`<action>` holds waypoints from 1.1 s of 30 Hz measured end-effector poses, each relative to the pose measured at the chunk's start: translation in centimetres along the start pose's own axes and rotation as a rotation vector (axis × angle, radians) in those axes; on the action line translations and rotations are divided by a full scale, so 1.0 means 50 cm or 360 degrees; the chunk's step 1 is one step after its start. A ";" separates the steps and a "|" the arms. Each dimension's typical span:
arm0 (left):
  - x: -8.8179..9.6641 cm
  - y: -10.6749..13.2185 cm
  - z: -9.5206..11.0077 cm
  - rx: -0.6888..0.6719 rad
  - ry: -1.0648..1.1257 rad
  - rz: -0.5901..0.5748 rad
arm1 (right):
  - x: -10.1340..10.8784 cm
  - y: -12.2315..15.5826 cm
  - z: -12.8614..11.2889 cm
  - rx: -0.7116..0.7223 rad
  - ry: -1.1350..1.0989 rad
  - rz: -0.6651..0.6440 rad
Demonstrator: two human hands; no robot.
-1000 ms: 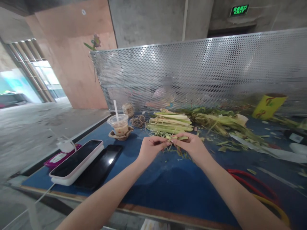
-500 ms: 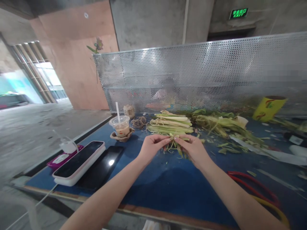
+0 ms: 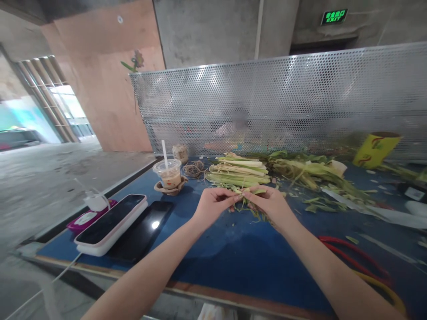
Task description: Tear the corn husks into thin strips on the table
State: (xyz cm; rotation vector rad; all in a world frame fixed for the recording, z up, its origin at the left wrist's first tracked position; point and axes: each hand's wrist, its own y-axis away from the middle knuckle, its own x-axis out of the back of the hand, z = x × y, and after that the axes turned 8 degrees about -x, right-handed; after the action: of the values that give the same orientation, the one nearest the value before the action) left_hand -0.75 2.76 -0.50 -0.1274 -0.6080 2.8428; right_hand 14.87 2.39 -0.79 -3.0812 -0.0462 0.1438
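My left hand (image 3: pixel 215 205) and my right hand (image 3: pixel 271 205) meet over the blue table, thumbs and fingertips pinched together. Both are closed on pale green plant strips (image 3: pixel 258 215), whose thin ragged ends hang below the fingers. Part of the strips is hidden behind my hands. Just beyond them lies a stack of pale green stalks (image 3: pixel 238 171), laid side by side. To its right is a heap of loose, leafy green plant pieces (image 3: pixel 308 171), with small scraps (image 3: pixel 322 204) scattered nearer to me.
On the left stand a drink cup with straw (image 3: pixel 169 174) in a cardboard holder, a black phone (image 3: pixel 142 231), a white-cased device (image 3: pixel 113 222) and a purple power strip (image 3: pixel 85 221). Twine (image 3: pixel 194 170) lies behind. Red-handled tool (image 3: pixel 353 255) and yellow roll (image 3: pixel 376 150) are right. A perforated metal screen (image 3: pixel 267 102) runs behind.
My fingertips have shifted slightly on the strips, and the hanging ends have moved a little. Both hands keep their pinch in nearly the same place. The view has shifted slightly.
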 end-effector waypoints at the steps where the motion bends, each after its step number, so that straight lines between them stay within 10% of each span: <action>1: 0.000 0.000 -0.001 0.0002 -0.0002 0.0002 | -0.002 0.002 -0.003 -0.0004 0.0015 -0.0002; 9: -0.008 -0.002 -0.009 -0.0045 -0.0054 0.0128 | -0.011 0.005 0.005 0.0042 0.0099 0.0081; 19: -0.005 -0.006 -0.008 0.0040 -0.0196 -0.0176 | 0.004 -0.004 -0.002 0.0206 0.0334 0.0063; 27: 0.004 0.000 -0.007 -0.0498 -0.1252 -0.0305 | -0.005 0.009 -0.019 0.0282 0.0529 0.0060; 33: 0.008 0.000 0.002 -0.0809 -0.1318 -0.0491 | 0.001 0.007 -0.008 0.0248 0.0611 0.0099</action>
State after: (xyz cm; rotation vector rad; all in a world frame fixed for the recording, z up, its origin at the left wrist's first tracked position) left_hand -1.13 2.82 -0.41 1.0021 -1.3477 2.2870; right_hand 14.97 2.03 -0.40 -2.8970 0.0745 -0.4202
